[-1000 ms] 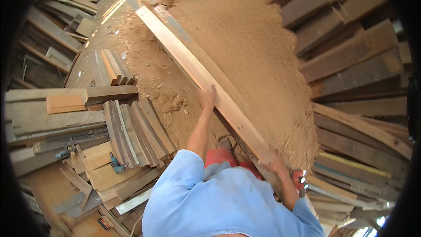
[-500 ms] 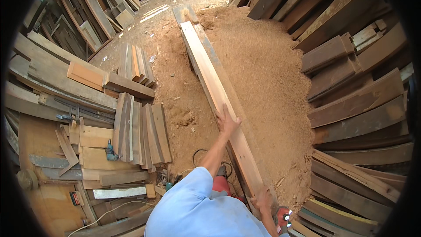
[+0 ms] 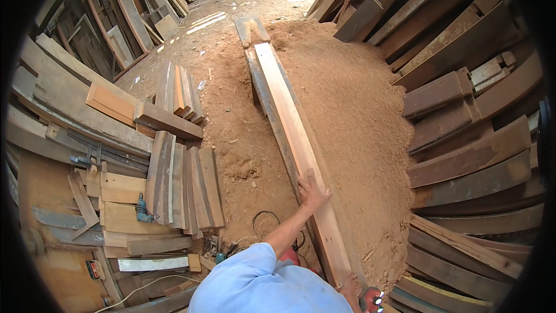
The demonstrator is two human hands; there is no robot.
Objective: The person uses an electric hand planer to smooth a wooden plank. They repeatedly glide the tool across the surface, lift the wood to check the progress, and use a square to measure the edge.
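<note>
Nearest, at the lower edge of the view, the near end of the plank [image 3: 285,104] is touched by the right hand [image 3: 350,290]; its fingers are partly hidden, so how tightly the wood is grasped cannot be told. Just to the right, a red tool [image 3: 371,300] is seen close enough that it might be knocked by a sideways swing. A little farther on, the left hand [image 3: 313,192] is laid across the plank with its fingers spread; whether it is clenched or merely pressed there cannot be told.

Since the earlier views, the plank has been shifted inward: a grey strip of the bench [image 3: 250,28] is now exposed along its left side, where the edge was overhung before. By that, the plank may be judged better supported, resting lengthwise on the bench, short of its far end.

To the left of the bench, a black cord [image 3: 266,214] is looped on the ground, where a foot could be caught. Beyond it, a teal drill [image 3: 142,210] is left among boards. To the right, sawdust [image 3: 359,116] is heaped, bordered by stacked timber [image 3: 469,156]. Farthest off, upright planks [image 3: 130,6] are leaned at left.
</note>
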